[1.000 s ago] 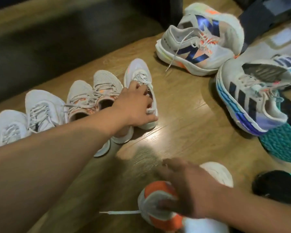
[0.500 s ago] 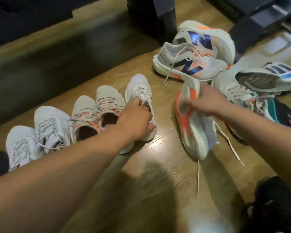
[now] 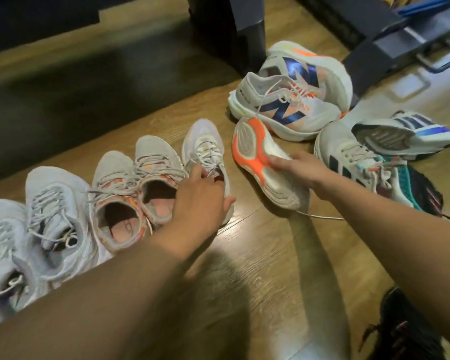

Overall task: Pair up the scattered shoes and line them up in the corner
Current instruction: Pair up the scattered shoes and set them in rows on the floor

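Gleaming wooden floor (image 3: 151,105) bearing scattered shoes (image 3: 289,100).

**Bare arms, nothing worn**

Two forearms enter from the bottom edge, both bare to the frame's edge, with no sleeve showing on either. The left hand (image 3: 200,196) and right hand (image 3: 300,166) are ungloved. The wrists and the visible fingers are plain. The left arm looks larger, nearer the camera.
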Tool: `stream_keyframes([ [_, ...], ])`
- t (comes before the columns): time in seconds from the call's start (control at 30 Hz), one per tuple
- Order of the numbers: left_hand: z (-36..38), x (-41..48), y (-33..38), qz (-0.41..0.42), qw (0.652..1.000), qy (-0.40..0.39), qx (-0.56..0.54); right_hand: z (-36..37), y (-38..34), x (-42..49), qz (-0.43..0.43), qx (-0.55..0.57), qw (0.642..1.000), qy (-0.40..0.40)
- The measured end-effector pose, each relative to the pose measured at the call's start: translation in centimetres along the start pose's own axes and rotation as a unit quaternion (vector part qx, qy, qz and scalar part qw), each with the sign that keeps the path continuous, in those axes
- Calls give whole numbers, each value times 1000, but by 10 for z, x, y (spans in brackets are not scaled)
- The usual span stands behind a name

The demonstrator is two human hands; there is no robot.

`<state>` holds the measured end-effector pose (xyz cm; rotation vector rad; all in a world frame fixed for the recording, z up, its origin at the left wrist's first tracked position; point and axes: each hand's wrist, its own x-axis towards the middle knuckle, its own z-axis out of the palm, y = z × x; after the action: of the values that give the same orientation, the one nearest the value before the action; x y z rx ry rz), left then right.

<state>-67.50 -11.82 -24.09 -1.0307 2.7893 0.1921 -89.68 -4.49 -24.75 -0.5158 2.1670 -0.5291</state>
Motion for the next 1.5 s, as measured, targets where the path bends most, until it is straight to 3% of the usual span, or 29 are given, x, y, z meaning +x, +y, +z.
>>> stream_keyframes([
  [0.07,-3,-1,-3,16,1000,-16,0,1,1,-11,-11,-14,1000,-1],
  [0.13,-5,-1,-3,36,999,-19,9,8,-7,-20,-74,-82,990,92],
  [0.2,-5,-3,-1,41,999,-5,21,22,-25,-32,-161,-231,935,216],
  [0.23,-4,-4,1,41,999,0,26,32,-35,-40,-193,-312,899,241],
  [0.33,0,-8,5,32,999,30,25,65,-58,-64,-253,-430,841,211],
  [0.47,3,-11,3,39,999,11,29,77,-68,-84,-319,-444,827,134],
  [0.53,2,-11,5,46,998,19,40,71,-65,-84,-331,-446,819,144],
  [0.6,1,-8,7,46,996,32,64,69,-57,-73,-312,-452,824,141],
  [0.7,-2,-5,10,43,995,29,83,67,-46,-46,-282,-428,857,56],
  [0.77,-8,-2,11,43,994,42,88,61,-44,-40,-300,-335,893,19],
  [0.83,-17,3,18,54,993,70,81,44,-40,-47,-317,-165,934,-9],
  [0.87,-19,6,23,69,992,84,70,31,-36,-52,-325,-83,942,7],
  [0.93,-23,14,40,118,986,104,49,-9,-15,-52,-318,2,937,143],
  [1.0,-26,22,65,168,979,112,27,-59,27,-35,-218,-40,923,315],
  [1.03,-28,25,78,188,976,111,11,-84,50,-28,-136,-95,917,364],
  [1.07,-28,28,93,209,972,107,-7,-104,71,-26,-47,-130,921,365],
  [1.13,-26,32,121,256,961,96,-43,-119,99,-29,85,-156,940,291],
  [1.17,-25,33,134,282,953,88,-60,-117,106,-33,91,-160,952,244],
  [1.23,-22,32,157,332,937,75,-79,-105,106,-42,17,-91,982,164],
  [1.33,-12,30,181,358,930,53,-62,-100,92,-49,-39,152,986,47],
  [1.4,0,29,187,332,942,27,-44,-112,89,-35,-48,156,981,108],
  [1.5,16,27,182,329,943,40,-26,-144,81,-5,-54,-29,969,238],
])
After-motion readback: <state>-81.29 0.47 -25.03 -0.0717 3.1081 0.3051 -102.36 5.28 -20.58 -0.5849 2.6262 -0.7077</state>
